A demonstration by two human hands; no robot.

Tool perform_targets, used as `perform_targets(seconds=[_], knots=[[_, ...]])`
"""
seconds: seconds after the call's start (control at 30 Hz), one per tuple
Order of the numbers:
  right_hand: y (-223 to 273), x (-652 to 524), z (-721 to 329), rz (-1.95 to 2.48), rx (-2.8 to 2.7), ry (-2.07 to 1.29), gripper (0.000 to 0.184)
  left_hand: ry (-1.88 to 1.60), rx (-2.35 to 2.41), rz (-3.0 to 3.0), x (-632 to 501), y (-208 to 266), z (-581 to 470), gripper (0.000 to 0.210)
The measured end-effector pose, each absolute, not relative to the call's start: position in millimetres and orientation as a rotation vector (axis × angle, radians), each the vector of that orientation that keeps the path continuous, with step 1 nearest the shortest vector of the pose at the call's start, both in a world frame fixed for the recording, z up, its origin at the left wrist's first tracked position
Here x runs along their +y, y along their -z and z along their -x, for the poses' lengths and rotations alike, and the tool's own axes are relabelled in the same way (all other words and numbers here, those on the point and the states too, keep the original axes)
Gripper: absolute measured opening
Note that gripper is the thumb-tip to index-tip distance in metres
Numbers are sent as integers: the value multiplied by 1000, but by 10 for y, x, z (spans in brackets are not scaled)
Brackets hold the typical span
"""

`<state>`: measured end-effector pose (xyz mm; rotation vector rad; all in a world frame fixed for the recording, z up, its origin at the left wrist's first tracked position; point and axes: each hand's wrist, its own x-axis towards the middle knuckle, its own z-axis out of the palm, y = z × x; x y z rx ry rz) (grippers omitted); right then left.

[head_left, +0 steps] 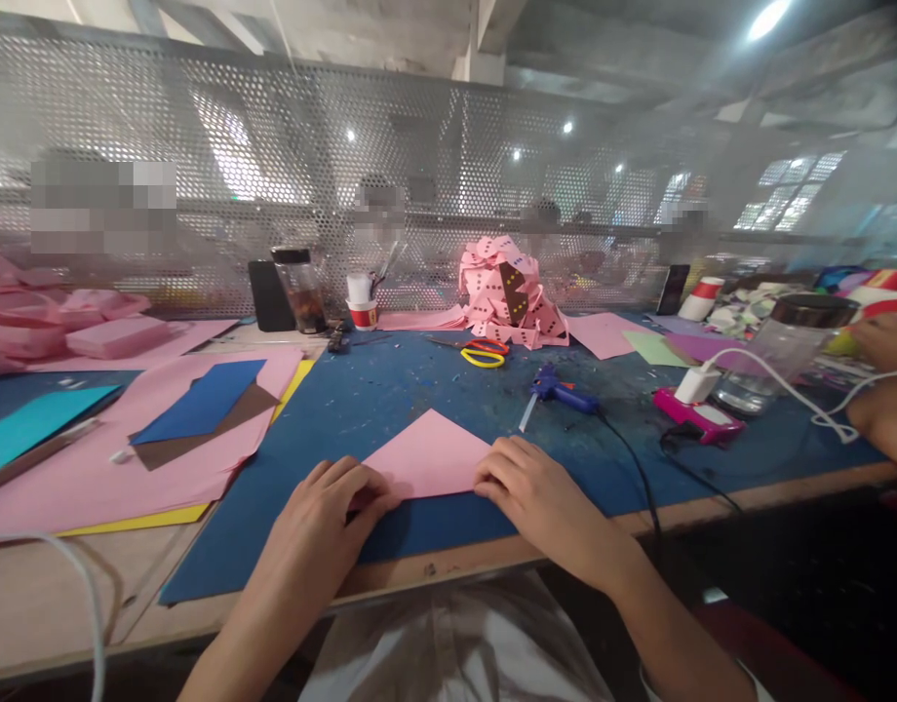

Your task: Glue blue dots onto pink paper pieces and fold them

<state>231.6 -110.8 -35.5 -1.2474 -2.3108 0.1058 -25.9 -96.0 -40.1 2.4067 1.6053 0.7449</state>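
A pink sheet of paper [434,456] lies on the blue mat in front of me, its upper outline a triangle with the peak pointing away. At its left corner my left hand [338,499] is closed, thumb and fingers pinching the paper's edge. The opposite corner is gripped by my right hand [526,485], with its fingers curled together. Beyond the right hand lies a blue glue gun [571,395], a glue stick poking from its front end. Scissors [485,353] with red and yellow handles rest farther back. My fingers hide both lower corners of the paper.
Blue and brown paper pieces [204,400] top large pink sheets [90,468] at left. A pile of dotted pink paper pieces [503,292] stands against the perforated metal screen [411,127]. At right are a pink power strip [701,417], cables, a jar [766,351] and another person's arm [883,414].
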Motion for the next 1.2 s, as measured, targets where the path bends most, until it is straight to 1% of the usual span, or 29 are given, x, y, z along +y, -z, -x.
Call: perform_targets(seconds=[0.17, 0.3, 0.73, 0.9, 1.2], knots=[[312, -1136, -2371, 1275, -2269, -127, 9, -695, 1630, -2361, -942, 421, 431, 28], [317, -1139, -2431, 1276, -2232, -143, 7, -722, 1658, -2331, -925, 471, 598, 30], [325, -1150, -2675, 1353, -2159, -205, 10, -721, 1677, -2259, -882, 499, 795, 30], [333, -1144, -2710, 1363, -2140, -247, 9, -710, 1697, -2181, -914, 433, 799, 30], [363, -1129, -2717, 1377, -2138, -228, 9, -687, 1729, -2206, -942, 350, 842, 32]])
